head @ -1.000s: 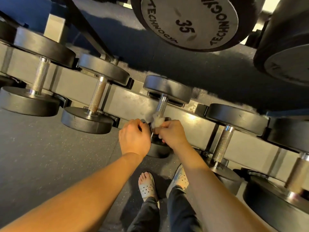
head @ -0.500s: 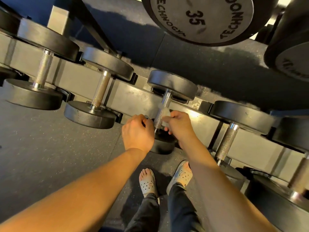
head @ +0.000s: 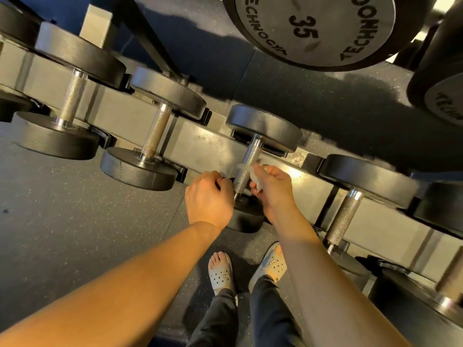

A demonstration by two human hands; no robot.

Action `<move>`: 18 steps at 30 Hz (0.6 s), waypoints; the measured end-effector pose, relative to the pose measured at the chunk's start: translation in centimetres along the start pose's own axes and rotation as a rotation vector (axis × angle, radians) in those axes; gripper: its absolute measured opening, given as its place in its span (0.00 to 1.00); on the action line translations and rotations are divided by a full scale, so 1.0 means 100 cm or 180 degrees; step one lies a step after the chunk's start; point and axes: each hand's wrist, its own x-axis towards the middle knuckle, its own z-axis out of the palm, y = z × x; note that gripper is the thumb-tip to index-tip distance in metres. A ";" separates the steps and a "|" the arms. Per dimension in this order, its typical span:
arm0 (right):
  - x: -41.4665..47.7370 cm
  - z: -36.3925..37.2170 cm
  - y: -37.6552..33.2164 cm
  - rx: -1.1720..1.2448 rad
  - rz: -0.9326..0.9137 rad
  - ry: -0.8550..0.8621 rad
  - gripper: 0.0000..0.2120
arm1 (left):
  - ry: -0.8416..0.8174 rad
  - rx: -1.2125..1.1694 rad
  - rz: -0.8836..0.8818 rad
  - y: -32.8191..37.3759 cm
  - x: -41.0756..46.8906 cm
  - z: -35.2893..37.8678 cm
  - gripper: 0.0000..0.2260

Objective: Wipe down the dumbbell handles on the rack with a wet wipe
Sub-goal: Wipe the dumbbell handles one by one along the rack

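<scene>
Warm dim light, glare glinting on rack beside right hand, wipe blurring, wide-angle edges bending.

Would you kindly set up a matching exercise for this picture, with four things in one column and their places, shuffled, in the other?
Things
1. wipe
2. left hand
3. 35 dumbbell
4. sandals

Places
a. just left of the handle's near end
b. on the floor, at the bottom of the picture
c. pinched in the right hand, against the handle
d. at the top of the picture

Pairs: 1-c, 2-a, 3-d, 4-b
</scene>
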 end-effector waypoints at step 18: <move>-0.005 0.012 0.005 -0.1634 -0.2277 0.0489 0.02 | 0.0156 0.0082 -0.0311 0.000 -0.002 0.002 0.12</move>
